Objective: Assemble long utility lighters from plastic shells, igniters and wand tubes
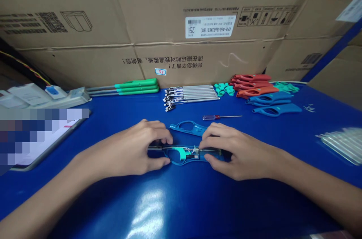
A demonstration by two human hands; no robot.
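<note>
A blue half-shell of a long-nosed gas lighter [175, 163] lies open side up on the table between my hands. Inside it sit a turquoise trigger [181, 153], thin white wires and a small black part [192, 157]. My left hand [141, 148] grips its left end, where a metal tube [155, 148] shows between thumb and fingers. At the other end, my right hand [229, 150] has its thumb on the near edge and fingers on the far side. A second blue half-shell [188, 127] lies just behind, partly covered by my right hand.
Behind are a screwdriver [222, 117], wired metal tubes [198, 94], turquoise triggers [224, 89], and red [251, 78] and blue shells [278, 109]. Green-handled lighters [138, 86] lie back left, near a power strip [76, 96] and tablet [53, 137]. Clear-wrapped rods [343, 143] lie right. Cardboard [158, 16] stands behind.
</note>
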